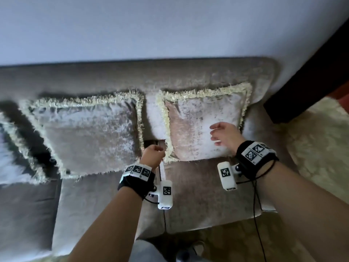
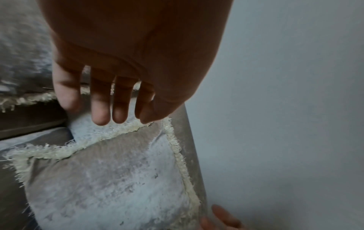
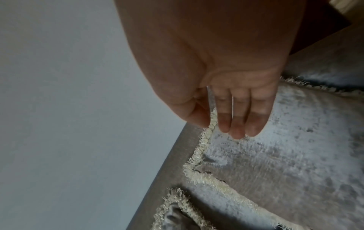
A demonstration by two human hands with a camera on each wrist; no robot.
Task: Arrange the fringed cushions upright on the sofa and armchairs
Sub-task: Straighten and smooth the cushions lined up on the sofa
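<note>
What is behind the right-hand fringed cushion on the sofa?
The sofa backrest rises directly behind the right fringed cushion, with the pale wall above. The backrest part the cushion leans on is covered, so anything there cannot be seen.

third cushion (image 1: pixel 11 146) cut off by the head view's left edge

Black wristbands (image 1: pixel 253 154) carry white marker-printed camera pods (image 1: pixel 226 175) and cables (image 1: pixel 256 201).
</note>
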